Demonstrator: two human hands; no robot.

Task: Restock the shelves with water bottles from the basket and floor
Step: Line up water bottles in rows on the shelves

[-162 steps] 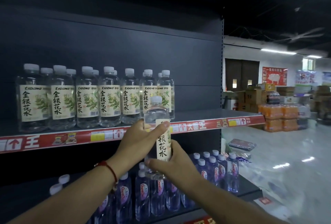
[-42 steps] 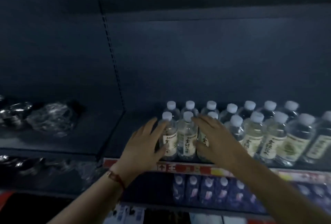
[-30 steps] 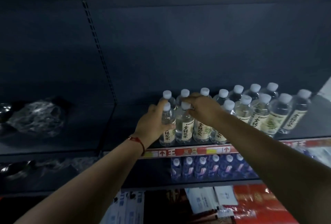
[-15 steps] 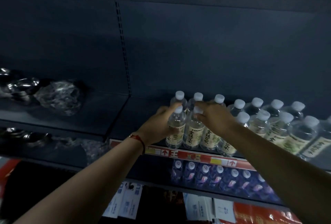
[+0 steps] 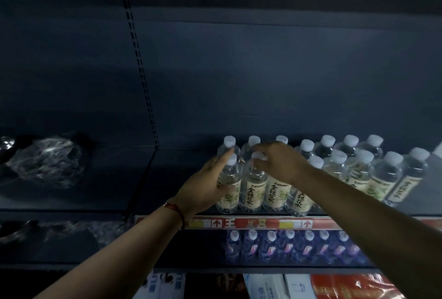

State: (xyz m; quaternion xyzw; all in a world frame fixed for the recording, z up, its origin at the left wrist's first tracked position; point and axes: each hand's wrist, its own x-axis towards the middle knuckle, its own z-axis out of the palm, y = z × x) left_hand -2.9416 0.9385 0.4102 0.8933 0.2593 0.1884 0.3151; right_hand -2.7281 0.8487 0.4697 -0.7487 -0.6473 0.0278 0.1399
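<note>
1. Left hand [image 5: 203,188] cups the side of the leftmost front water bottle [image 5: 228,186] on the shelf [image 5: 167,174], as I read it.
2. Right hand [image 5: 279,162] pinches the neighbouring bottle's cap [image 5: 258,156].
3. Remaining bottles [image 5: 358,167] stand in rows rightward.

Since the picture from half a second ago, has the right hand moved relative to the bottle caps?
Hardly. The right hand stays on top of the second front bottle, its fingers over the cap as before; the camera shifted, not the hand.

My one head camera looks forward and slightly up, close to the dark shelf [image 5: 263,215], its bottles right of centre.
</note>
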